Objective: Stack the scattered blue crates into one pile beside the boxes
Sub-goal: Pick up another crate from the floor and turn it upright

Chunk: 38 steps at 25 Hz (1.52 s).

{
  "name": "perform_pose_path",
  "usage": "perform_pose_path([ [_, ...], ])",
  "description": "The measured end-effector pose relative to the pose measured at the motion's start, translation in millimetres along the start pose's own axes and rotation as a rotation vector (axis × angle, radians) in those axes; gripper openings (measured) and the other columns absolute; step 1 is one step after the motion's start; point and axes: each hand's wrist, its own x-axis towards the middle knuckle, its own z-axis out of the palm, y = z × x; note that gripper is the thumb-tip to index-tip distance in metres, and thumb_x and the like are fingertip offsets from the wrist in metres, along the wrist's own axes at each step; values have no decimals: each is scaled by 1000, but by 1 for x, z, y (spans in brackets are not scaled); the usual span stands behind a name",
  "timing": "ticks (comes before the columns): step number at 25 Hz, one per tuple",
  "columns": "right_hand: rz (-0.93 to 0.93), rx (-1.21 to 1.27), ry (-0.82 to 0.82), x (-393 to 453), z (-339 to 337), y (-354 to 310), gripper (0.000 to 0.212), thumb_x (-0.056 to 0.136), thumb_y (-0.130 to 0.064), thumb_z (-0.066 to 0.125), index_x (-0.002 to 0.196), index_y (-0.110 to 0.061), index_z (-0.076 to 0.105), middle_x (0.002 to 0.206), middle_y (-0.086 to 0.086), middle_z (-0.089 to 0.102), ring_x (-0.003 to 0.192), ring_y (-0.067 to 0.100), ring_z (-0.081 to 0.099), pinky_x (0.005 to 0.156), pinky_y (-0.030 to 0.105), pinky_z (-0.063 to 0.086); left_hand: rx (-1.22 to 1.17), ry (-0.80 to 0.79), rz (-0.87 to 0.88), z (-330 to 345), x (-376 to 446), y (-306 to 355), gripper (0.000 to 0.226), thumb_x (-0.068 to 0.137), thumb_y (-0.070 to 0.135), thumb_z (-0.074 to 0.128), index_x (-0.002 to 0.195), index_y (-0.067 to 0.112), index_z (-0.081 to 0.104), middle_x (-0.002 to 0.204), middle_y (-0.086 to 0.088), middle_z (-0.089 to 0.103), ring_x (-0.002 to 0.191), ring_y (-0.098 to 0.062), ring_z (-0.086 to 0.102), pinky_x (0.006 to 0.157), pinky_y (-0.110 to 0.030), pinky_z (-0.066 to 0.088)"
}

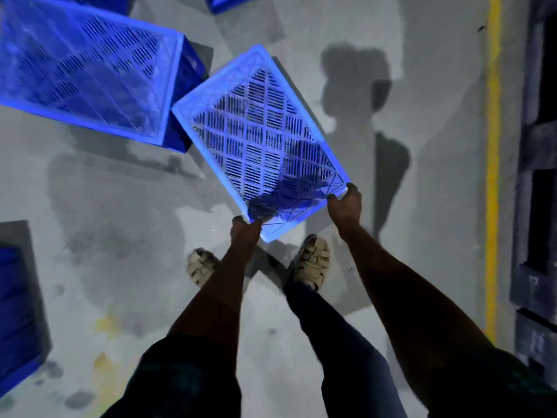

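Head view: blue crate extends forward from both hands' near-edge grip.

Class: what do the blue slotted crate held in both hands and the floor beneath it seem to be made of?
Blue slotted crate: probably moulded plastic, semi-glossy; its even colour, uniform vent slots and raised ribs suggest moulding. Both hands grip its near edge, left hand and right hand.
Grey floor: likely concrete, matte; it looks mottled and stained, with a painted yellow line.

Warehouse or factory floor: bare grey concrete floor, painted yellow line, blue slotted crates left of it, dark pallets right.
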Motion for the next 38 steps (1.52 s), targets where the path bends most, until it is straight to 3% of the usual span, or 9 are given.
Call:
perform_pose_path([
  [3,35,-1,-17,35,30,14,74,83,-34,63,143,3,40,143,25,44,133,38,43,110,41,36,14,-57,-147,27,72,-46,68,66,55,70,108,4,55,108,-23,65,101,-39,68,81,-49,56],
  [6,42,-18,-30,55,49,28,87,82,-40,63,150,1,28,157,23,25,143,36,32,115,38,29,78,-78,-200,37,94,-57,58,63,67,68,75,10,68,74,-19,70,67,-31,72,67,-59,59],
  [8,30,-8,-20,64,51,28,95,82,-40,67,154,1,19,160,22,14,147,35,25,117,34,24,-40,-144,-223,40,73,-39,36,83,49,69,93,15,68,87,-13,62,85,-29,67,80,-56,56],
  [11,77,-11,8,74,40,18,97,76,-45,69,152,-1,27,148,21,28,133,37,42,110,34,36,-199,-199,-300,43,60,-30,34,90,32,68,116,11,59,109,-9,58,107,-31,58,94,-51,49],
  [15,81,-40,-14,55,14,-1,69,77,-45,66,131,-3,55,126,18,42,110,36,55,96,30,42,-175,-67,-159,21,48,-34,19,81,30,77,82,18,62,85,0,67,81,-22,66,82,-40,52],
  [19,66,-12,-2,2,-9,-24,62,79,-38,69,130,-4,57,127,22,49,113,33,52,94,25,35,-69,-28,-40,-13,54,-64,72,51,56,87,112,21,70,103,-8,75,100,-28,71,89,-43,59],
  [25,-1,72,32,-87,-49,-59,57,66,-45,61,104,-4,72,95,21,68,103,38,60,89,41,52,83,119,45,-89,-40,-19,88,49,69,67,119,16,68,110,-12,72,106,-28,68,92,-41,55],
  [30,-64,173,18,-146,-76,-88,20,85,-22,70,96,-6,72,78,8,67,78,27,65,78,38,54,95,277,167,-140,-102,23,68,68,59,63,110,5,69,106,-21,71,103,-37,66,87,-40,53],
  [38,-240,211,-9,-146,-81,-140,17,82,-22,72,98,-18,71,91,-1,71,91,21,69,86,35,55,-140,447,474,-179,-100,73,58,78,44,75,120,6,63,109,-18,70,103,-32,66,91,-33,49],
])
